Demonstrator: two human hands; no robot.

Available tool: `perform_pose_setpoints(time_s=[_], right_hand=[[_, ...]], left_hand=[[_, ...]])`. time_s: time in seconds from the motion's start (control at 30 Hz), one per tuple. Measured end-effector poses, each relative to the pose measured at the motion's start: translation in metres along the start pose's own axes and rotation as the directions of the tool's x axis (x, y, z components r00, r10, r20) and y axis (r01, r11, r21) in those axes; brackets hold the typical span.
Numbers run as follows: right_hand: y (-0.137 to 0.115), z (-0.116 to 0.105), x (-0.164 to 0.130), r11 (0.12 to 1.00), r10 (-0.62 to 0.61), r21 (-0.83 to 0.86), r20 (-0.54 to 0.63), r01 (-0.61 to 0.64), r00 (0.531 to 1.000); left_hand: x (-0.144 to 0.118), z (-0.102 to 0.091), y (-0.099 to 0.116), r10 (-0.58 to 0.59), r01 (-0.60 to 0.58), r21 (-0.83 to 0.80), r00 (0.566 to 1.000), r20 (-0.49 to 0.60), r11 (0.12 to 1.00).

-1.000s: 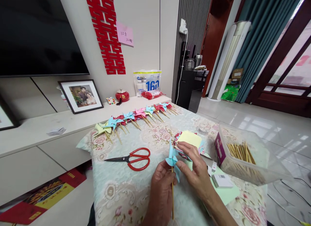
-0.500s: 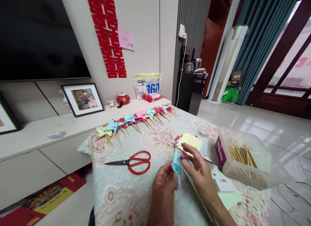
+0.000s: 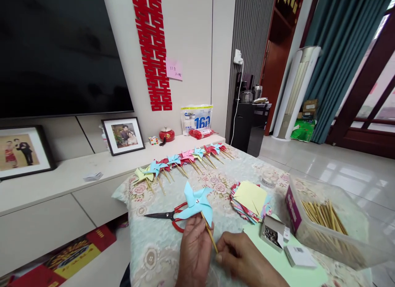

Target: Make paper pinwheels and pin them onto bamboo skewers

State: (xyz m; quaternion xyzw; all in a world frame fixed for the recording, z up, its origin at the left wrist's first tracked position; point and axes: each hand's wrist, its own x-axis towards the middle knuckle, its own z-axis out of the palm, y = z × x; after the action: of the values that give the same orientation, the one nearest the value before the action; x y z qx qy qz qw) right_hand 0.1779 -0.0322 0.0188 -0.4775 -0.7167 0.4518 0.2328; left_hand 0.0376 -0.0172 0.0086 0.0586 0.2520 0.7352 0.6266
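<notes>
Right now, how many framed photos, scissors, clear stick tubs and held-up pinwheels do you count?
framed photos: 2
scissors: 1
clear stick tub: 1
blue pinwheel, held up: 1
Total: 5

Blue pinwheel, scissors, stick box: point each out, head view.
blue pinwheel [image 3: 195, 203], head view, on its pinned centre.
scissors [image 3: 159, 215], head view, on the dark blades.
stick box [image 3: 348, 216], head view, on its clear side wall.

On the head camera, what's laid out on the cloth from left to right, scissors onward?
Red scissors → blue pinwheel held up in the left hand → stack of coloured paper squares → small open box of pins → clear tub of wooden sticks.
</notes>
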Motion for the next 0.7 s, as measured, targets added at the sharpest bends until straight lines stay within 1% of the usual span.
perform_pose_setpoints(time_s=[0.17, 0.33, 0.43, 0.6, 0.7], right_hand=[[0.01, 0.005, 0.004, 0.996, 0.031, 0.087, 0.045, -0.035, 0.999], [0.018, 0.008, 0.007, 0.999, 0.007, 0.054, 0.007, -0.008, 1.0], [0.018, 0.009, 0.008, 0.999, -0.009, 0.045, 0.012, 0.008, 1.0], [0.017, 0.01, 0.013, 0.999, -0.012, 0.046, 0.018, 0.011, 1.0], [0.018, 0.013, 0.018, 0.991, 0.004, 0.134, -0.007, -0.003, 1.0]], left_hand=[[-0.003, 0.003, 0.006, 0.046, -0.047, -0.016, 0.999, -0.005, 0.999], [-0.004, 0.005, 0.005, 0.05, -0.049, -0.03, 0.999, 0.02, 0.998], [-0.003, 0.006, 0.003, 0.056, -0.055, -0.045, 0.998, 0.019, 0.997], [-0.004, 0.005, 0.002, 0.03, -0.03, -0.08, 1.0, 0.008, 0.996], [-0.004, 0.001, 0.001, -0.019, 0.024, -0.111, 0.999, 0.051, 0.994]])
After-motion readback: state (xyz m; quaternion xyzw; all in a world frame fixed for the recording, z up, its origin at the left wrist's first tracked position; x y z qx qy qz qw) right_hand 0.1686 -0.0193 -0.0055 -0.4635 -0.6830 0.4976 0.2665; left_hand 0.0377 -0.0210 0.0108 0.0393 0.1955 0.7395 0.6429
